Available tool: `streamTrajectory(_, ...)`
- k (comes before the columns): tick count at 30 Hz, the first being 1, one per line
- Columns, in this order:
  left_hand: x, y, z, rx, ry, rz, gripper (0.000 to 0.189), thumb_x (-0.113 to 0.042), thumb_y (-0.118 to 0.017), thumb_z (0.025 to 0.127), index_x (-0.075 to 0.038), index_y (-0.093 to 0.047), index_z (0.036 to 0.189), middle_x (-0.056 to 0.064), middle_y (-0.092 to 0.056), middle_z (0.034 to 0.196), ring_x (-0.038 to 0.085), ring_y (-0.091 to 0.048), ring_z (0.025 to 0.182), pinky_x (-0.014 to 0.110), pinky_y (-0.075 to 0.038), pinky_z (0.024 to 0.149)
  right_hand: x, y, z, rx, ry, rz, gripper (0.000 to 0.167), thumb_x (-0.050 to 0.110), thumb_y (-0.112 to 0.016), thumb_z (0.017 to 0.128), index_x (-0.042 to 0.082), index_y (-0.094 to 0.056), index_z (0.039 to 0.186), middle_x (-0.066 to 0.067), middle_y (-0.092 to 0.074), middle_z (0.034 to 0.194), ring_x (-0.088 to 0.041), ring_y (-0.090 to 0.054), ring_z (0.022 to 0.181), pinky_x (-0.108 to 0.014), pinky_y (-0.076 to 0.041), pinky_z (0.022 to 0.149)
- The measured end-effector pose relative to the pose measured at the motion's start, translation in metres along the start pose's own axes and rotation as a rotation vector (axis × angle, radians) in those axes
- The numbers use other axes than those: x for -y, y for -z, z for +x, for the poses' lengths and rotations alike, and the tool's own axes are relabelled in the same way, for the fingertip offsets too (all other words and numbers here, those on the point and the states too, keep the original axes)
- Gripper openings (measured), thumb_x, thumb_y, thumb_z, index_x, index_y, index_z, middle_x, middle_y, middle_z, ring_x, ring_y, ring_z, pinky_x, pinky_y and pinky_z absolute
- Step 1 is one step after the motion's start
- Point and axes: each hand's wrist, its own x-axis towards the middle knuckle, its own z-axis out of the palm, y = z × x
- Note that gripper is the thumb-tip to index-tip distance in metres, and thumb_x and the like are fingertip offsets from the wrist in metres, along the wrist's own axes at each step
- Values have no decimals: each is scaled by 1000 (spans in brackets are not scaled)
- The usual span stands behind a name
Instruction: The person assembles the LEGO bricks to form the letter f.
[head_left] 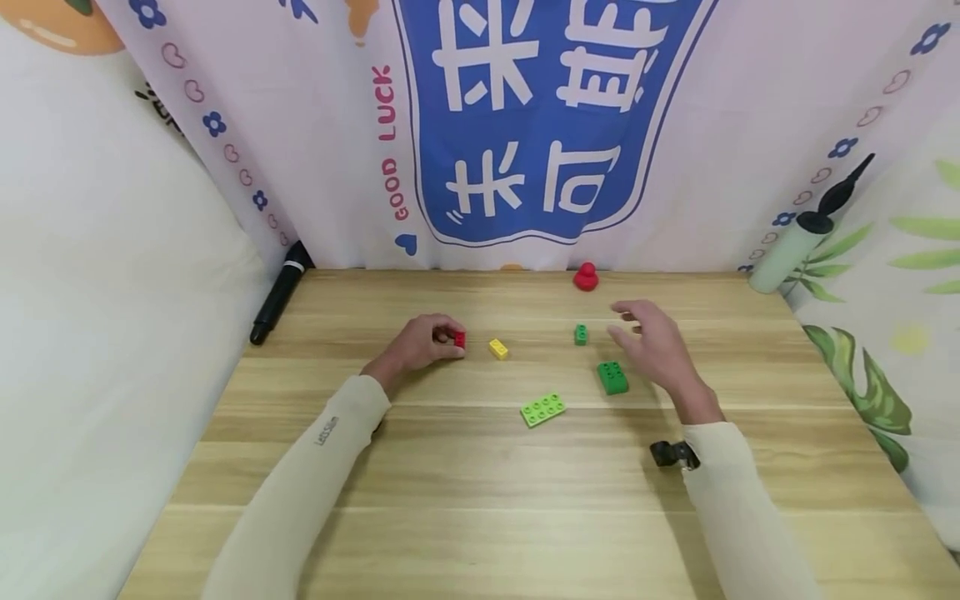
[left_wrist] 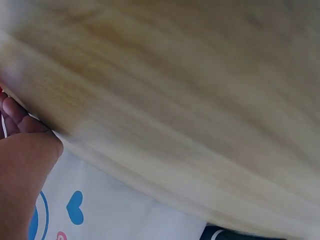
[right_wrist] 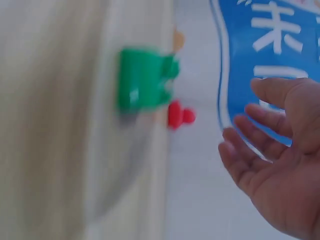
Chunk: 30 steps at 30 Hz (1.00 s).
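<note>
My left hand [head_left: 422,343] pinches a small red toy brick [head_left: 459,339] between thumb and fingertips. In the left wrist view that hand [left_wrist: 25,160] shows only at the left edge. A yellow brick [head_left: 498,349] lies just right of it. My right hand [head_left: 654,346] is held with fingers apart and slightly bent, nothing between them. Near it are a small green brick [head_left: 581,335] and a larger dark green brick [head_left: 612,377]. A flat lime-green brick [head_left: 543,410] lies between the hands, closer to me. The right wrist view shows a blurred green brick [right_wrist: 142,80] beside the open palm.
A red knobbed piece [head_left: 587,277] stands at the table's back edge, by the printed curtain [head_left: 337,167]. At the back left, a black cylinder [head_left: 281,292] leans near the side cloth. A pale green pump-like tube [head_left: 787,250] is at the back right.
</note>
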Motion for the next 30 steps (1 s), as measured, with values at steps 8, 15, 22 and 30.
streamTrajectory(8, 4, 4, -1, 10, 21, -15, 39, -18, -85, 94, -8, -74, 130, 12, -72, 121, 25, -63, 108, 37, -54, 99, 46, -41, 44, 293, 101, 128, 35, 4, -71, 102, -4, -68, 136, -24, -68, 138, -43, -66, 128, -55, -56, 108)
streamTrajectory(15, -2, 3, 1, 26, 27, -17, 39, -17, -85, 95, -7, -74, 130, 13, -73, 121, 25, -63, 108, 36, -53, 99, 54, -81, 73, 496, 114, 234, 47, -4, -74, 96, -6, -62, 141, -26, -65, 144, -44, -64, 133, -53, -54, 112)
streamTrajectory(22, -1, 2, 3, 7, 10, -14, 37, -17, -87, 93, -6, -75, 126, 12, -75, 116, 22, -64, 104, 33, -52, 95, 52, -108, 81, 561, 71, 310, 55, -1, -80, 93, -3, -62, 144, -23, -66, 145, -40, -64, 134, -50, -52, 114)
streamTrajectory(30, 0, 1, 2, 3, 11, -18, 36, -17, -87, 92, -5, -75, 124, 12, -75, 114, 21, -64, 102, 30, -51, 93, 48, -119, 83, 551, 86, 276, 43, 3, -83, 93, 0, -71, 134, -18, -73, 132, -30, -67, 122, -45, -55, 110)
